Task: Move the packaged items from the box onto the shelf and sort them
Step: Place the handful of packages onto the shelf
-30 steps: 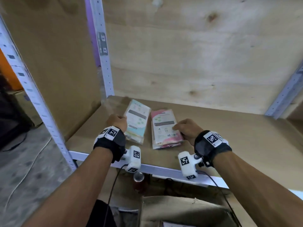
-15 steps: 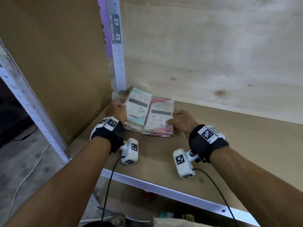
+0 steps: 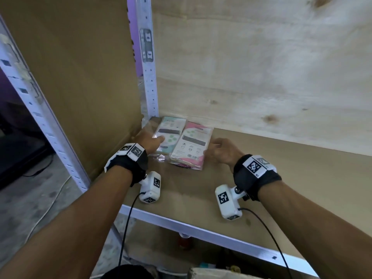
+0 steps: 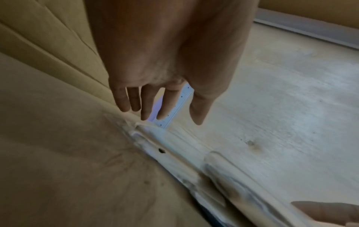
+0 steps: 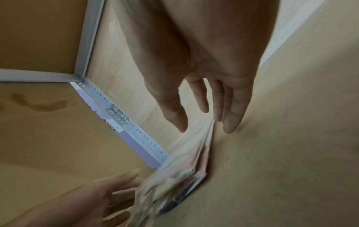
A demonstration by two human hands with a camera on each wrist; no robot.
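Observation:
Two stacks of flat packaged items lie side by side in the back left corner of the brown shelf board [image 3: 291, 178]: a teal stack [image 3: 174, 127] on the left and a pink stack [image 3: 194, 150] on the right, both in clear wrap. My left hand [image 3: 155, 139] rests against the teal stack's left side, its fingers [image 4: 147, 107] straight and loose. My right hand [image 3: 213, 147] lies with straight fingers [image 5: 231, 121] along the right edge of the pink stack [image 5: 186, 173]. Neither hand grips anything.
A perforated metal upright [image 3: 148, 57] stands in the corner behind the stacks. A plywood back wall [image 3: 261, 77] and a cardboard side wall [image 3: 80, 77] close the bay. The shelf's metal front rail [image 3: 201, 224] runs under my wrists. A cardboard box's rim [image 3: 211, 273] shows below.
Both stacks have slid back and left into the shelf's rear corner, closing up side by side. My hands followed them in, and their fingers have straightened.

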